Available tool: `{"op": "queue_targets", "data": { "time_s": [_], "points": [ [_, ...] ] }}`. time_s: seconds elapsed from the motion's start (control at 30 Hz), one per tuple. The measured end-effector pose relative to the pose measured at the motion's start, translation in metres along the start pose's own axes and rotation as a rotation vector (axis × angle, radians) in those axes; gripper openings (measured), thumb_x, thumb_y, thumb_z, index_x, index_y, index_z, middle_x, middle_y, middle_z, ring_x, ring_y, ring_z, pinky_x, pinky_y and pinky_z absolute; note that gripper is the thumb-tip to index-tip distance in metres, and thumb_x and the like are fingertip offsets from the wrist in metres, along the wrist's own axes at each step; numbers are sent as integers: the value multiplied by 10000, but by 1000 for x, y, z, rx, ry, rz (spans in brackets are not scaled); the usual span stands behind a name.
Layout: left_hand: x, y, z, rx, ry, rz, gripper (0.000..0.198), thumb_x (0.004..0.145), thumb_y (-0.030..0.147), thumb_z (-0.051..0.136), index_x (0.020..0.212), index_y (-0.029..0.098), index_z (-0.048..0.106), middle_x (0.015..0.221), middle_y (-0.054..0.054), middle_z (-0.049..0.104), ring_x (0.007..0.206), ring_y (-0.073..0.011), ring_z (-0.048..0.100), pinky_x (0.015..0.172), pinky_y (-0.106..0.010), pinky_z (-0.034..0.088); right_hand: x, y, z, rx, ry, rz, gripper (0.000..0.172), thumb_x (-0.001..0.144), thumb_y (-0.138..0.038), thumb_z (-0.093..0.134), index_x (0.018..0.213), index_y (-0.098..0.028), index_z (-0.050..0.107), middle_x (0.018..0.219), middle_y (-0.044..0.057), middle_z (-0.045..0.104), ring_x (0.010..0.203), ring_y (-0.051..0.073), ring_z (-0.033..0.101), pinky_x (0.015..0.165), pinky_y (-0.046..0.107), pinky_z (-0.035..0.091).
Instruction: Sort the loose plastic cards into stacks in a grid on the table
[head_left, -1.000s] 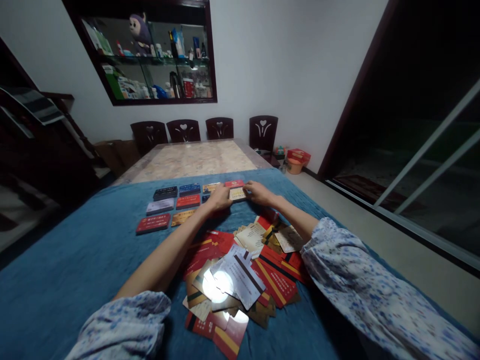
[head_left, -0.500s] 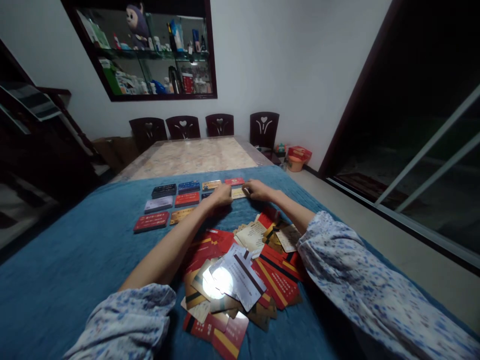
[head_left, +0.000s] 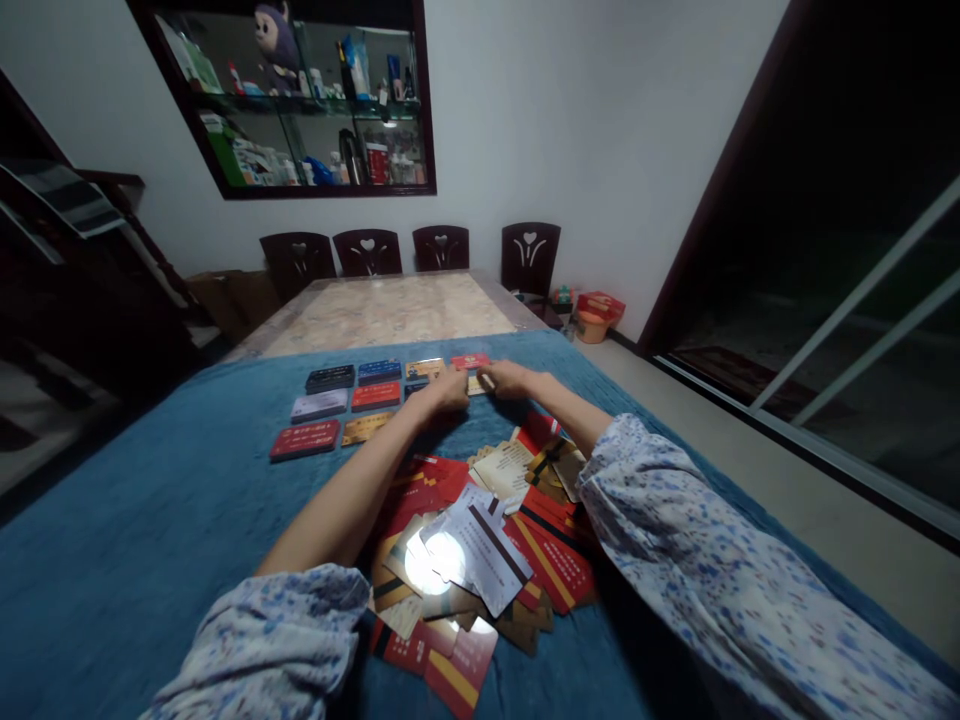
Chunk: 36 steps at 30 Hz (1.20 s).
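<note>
Both hands are at a cream card [head_left: 475, 385] on the blue cloth, one on each side. My left hand [head_left: 450, 390], fingers curled, is at the card's left edge. From the right, my right hand [head_left: 508, 380] has its fingertips closed on the opposite edge. Just behind lies a red card stack [head_left: 469, 361]. Left of my hands, neat stacks stand in rows: a dark red stack [head_left: 306, 439], a gold one [head_left: 366, 428], a silver one [head_left: 320, 405], a red one [head_left: 376, 396] and several more. My left hand partly covers a dark stack [head_left: 414, 390].
A loose heap of cards, with silver cards [head_left: 480, 550] on top, lies between my forearms. Blue cloth [head_left: 172, 480] covers the near table; the marble-patterned top [head_left: 397, 305] shows beyond. Dark chairs [head_left: 367, 253] stand behind, and an orange bucket [head_left: 592, 325] sits on the floor at right.
My right hand has shifted slightly left, nearer my left hand, and its fingers have closed in at the cream card. The stacks and heap look the same.
</note>
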<state>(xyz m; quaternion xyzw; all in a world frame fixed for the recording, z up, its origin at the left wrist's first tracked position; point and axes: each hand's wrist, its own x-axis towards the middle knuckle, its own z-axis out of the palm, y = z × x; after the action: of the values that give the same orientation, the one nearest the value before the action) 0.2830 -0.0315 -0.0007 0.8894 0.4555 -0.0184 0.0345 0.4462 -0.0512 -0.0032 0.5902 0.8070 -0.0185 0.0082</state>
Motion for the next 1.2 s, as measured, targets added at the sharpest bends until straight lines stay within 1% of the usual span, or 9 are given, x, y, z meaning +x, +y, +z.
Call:
{"op": "queue_targets", "data": {
  "time_s": [0.13,0.33,0.43,0.57,0.7,0.87,1.03,1.2],
  "points": [
    [-4,2,0,6,7,3,301,764,108,595,1055,157,658,1285,-192,592,1272,-362,509,1087,-554,391,1,1,3,-9,1,-5,433,725,-56,618,1133,-198,649,1179,118,684,981,234,653,789,270,480],
    [-7,3,2,1,28,-5,344,777,117,596,1116,159,639,1286,-189,582,1271,-359,510,1095,-564,375,3,4,6,-4,4,-30,401,714,-47,611,1081,-201,657,1157,103,673,977,222,647,796,261,486],
    [-11,4,1,-6,43,-6,356,782,115,595,1133,153,635,1312,-197,555,1274,-362,504,1090,-573,373,2,7,8,0,26,-35,469,721,-47,606,1167,-189,641,1192,113,649,1007,222,639,829,264,491],
    [-18,6,-1,-19,59,8,345,791,106,582,1128,149,644,1307,-193,548,1260,-357,508,1087,-583,363,-4,16,11,9,102,-49,603,729,-66,619,1325,-144,573,1200,149,633,1013,235,639,875,293,500],
    [-22,7,-3,-19,68,21,347,787,96,572,1124,137,645,1296,-199,549,1275,-365,482,1084,-590,352,-19,25,8,48,146,-36,623,750,-48,593,1366,-135,562,1226,161,619,1012,223,648,892,287,497],
    [-23,7,-2,-5,70,35,326,798,88,541,1103,140,641,1259,-195,563,1266,-347,486,1084,-568,350,-45,31,2,134,187,-42,564,791,-36,566,1345,-141,594,1239,148,613,1011,203,655,884,271,490],
    [-22,4,0,8,76,38,315,787,87,544,1081,149,640,1250,-193,574,1258,-348,494,1063,-544,370,-72,33,8,180,241,-37,479,798,-36,587,1260,-149,651,1157,126,651,986,206,654,878,290,484],
    [-21,3,1,19,76,40,293,800,81,529,1071,144,624,1247,-189,579,1239,-327,516,1064,-516,371,-96,30,11,205,272,-38,417,844,-68,568,1246,-138,656,1154,135,654,1002,205,638,884,290,471]
  ]
}}
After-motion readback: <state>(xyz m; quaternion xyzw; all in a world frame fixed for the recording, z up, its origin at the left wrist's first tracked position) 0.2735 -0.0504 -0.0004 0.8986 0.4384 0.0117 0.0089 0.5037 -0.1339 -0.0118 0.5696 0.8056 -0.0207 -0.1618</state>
